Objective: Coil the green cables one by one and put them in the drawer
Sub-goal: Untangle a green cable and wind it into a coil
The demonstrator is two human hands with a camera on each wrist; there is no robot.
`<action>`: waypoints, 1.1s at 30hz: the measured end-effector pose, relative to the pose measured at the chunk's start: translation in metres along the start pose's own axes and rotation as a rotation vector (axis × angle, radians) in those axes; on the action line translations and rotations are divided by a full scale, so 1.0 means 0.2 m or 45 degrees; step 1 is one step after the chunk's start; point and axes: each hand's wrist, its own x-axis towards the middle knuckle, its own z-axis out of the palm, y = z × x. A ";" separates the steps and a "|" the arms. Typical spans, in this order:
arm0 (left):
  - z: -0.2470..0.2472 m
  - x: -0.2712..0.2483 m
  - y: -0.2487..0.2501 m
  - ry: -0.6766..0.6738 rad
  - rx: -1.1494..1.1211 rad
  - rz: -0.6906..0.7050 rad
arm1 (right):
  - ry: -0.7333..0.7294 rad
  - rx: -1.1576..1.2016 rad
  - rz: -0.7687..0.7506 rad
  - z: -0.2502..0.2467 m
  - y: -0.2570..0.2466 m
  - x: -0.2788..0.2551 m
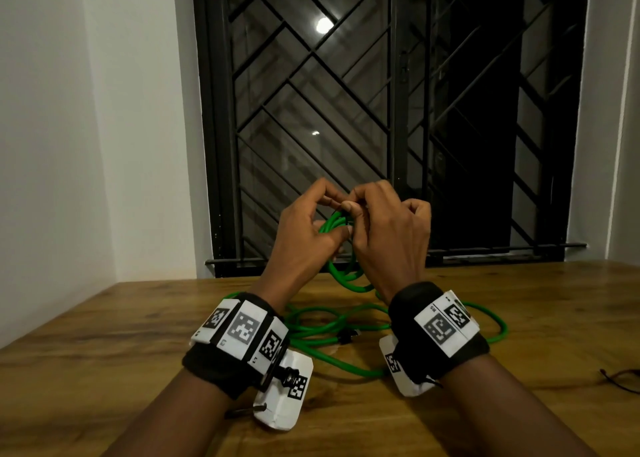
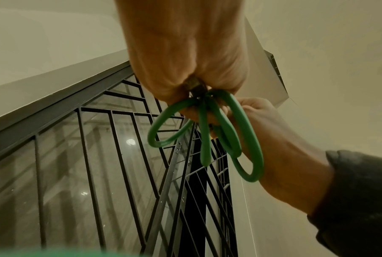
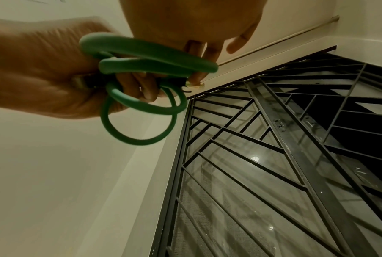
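A green cable coil (image 1: 348,283) of several loops hangs above the wooden table (image 1: 121,335), held between both hands. My left hand (image 1: 334,216) grips the gathered loops at their top; in the left wrist view the loops (image 2: 207,132) dangle below its curled fingers (image 2: 185,73). My right hand (image 1: 353,204) touches the left hand and pinches the cable near its dark plug end (image 3: 185,84), with the coil (image 3: 146,57) under its fingertips (image 3: 198,76). More loose green cable (image 1: 329,330) lies tangled on the table under my wrists. No drawer is in view.
A black-barred window (image 1: 381,110) stands just behind the table's far edge. White walls close in at left and right. A thin dark object (image 1: 620,377) lies at the table's right edge. A small black connector (image 1: 346,336) sits among the loose cable.
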 end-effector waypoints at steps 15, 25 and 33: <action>-0.02 0.01 -0.04 -0.069 0.389 0.228 | -0.072 0.196 0.118 0.02 -0.01 0.00; -0.03 0.01 -0.05 -0.114 0.405 0.276 | -0.087 0.173 0.177 0.01 0.00 0.00; -0.04 0.00 -0.03 -0.226 0.367 0.270 | -0.116 0.206 0.234 0.00 0.01 0.00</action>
